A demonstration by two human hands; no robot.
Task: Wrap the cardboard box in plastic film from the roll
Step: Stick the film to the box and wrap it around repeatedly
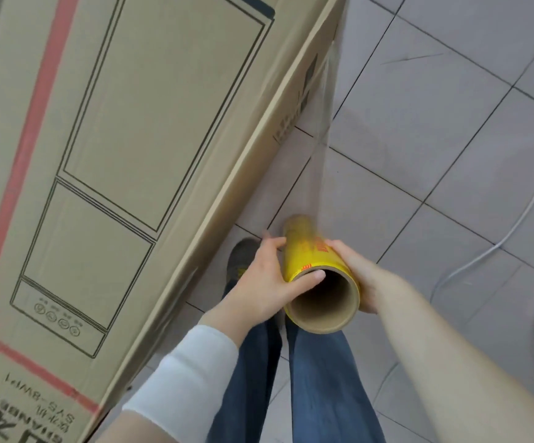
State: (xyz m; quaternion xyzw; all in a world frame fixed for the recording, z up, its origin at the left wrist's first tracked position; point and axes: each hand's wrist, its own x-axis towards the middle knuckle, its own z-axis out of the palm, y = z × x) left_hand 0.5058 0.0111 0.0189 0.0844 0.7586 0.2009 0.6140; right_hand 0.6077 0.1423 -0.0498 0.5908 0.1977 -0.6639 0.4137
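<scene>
Both left hand (267, 282) and right hand (356, 274) grip the roll (305, 251), seemingly clear of the cardboard box (131, 139) edge.

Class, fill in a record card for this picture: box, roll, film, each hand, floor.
box: large, cardboard, left of the person, red stripe
roll: yellow, cardboard core, open end facing camera
film: stretched from roll to box's far edge
left hand: holds roll, thumb on core rim
right hand: holds roll's other side
floor: grey tiles, white cable
</scene>
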